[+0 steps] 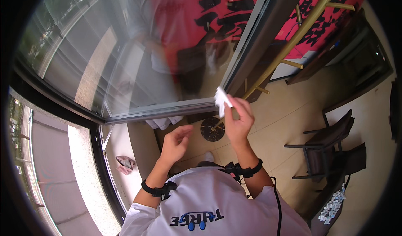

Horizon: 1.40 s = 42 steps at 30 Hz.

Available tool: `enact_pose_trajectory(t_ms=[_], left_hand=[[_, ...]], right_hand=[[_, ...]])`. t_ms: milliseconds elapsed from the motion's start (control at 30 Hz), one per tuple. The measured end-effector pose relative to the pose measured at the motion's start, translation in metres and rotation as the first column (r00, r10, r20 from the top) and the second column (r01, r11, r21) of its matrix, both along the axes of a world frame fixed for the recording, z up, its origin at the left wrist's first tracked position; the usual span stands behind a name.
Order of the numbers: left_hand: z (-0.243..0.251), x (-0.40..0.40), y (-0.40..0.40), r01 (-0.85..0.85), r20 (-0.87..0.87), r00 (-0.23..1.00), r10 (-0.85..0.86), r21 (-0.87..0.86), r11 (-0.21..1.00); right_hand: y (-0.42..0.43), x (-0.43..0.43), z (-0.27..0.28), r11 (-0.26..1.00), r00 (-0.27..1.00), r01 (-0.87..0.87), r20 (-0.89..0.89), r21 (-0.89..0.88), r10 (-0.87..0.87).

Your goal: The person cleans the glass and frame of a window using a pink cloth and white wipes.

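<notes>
My right hand pinches a folded white tissue or thin cloth between thumb and fingers. The white piece lies at the lower right corner of a dark-framed window sash, apparently against the frame. Left of it, my left hand hovers below the sash's bottom edge, fingers loosely curled and holding nothing. Above both hands the glass pane mirrors a person and red panels. Each wrist wears a black strap.
A gold coat stand rises right of the sash from a black marbled round base. A crumpled cloth lies on the white sill. Dark chairs stand at right, near a surface with many small tiles.
</notes>
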<state>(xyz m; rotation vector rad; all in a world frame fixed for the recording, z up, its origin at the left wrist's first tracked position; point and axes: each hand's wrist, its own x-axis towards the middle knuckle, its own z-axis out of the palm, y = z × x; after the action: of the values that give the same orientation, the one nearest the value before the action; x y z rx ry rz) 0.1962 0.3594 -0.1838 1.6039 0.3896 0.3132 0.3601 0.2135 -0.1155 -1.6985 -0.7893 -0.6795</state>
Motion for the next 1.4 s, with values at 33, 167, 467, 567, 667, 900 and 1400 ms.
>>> enact_pose_trajectory(t_ms=[33,167,467,567,667,900,1400], left_hand=[[-0.007,-0.004,0.006,-0.025,-0.006,1.0,0.025,-0.075,0.997],[-0.015,-0.016,0.018,-0.045,-0.078,0.996,0.038,-0.093,0.995],[-0.033,-0.046,0.03,-0.127,-0.165,0.981,0.099,-0.166,0.978],[-0.037,-0.055,0.035,-0.153,-0.219,0.968,0.12,-0.141,0.978],[-0.042,-0.067,0.034,-0.232,-0.297,0.94,0.167,-0.199,0.952],[-0.037,-0.087,0.026,-0.358,-0.443,0.86,0.254,-0.166,0.919],[-0.034,-0.07,0.02,-0.334,-0.389,0.885,0.256,-0.148,0.931]], right_hand=[[0.002,0.001,0.023,0.996,0.997,0.04,0.065,0.078,-0.045],[0.03,0.033,0.084,0.989,0.808,0.097,0.571,0.112,-0.144],[0.07,0.056,0.048,0.992,0.852,0.124,0.514,-0.012,-0.1],[0.068,0.055,0.022,0.992,0.889,0.103,0.454,-0.077,-0.058],[0.056,0.057,-0.033,0.975,0.95,0.049,0.312,-0.216,0.021],[0.025,0.066,-0.185,0.939,1.0,0.027,0.007,-0.342,-0.026],[0.054,0.078,-0.005,0.999,0.931,0.036,0.364,-0.017,-0.027]])
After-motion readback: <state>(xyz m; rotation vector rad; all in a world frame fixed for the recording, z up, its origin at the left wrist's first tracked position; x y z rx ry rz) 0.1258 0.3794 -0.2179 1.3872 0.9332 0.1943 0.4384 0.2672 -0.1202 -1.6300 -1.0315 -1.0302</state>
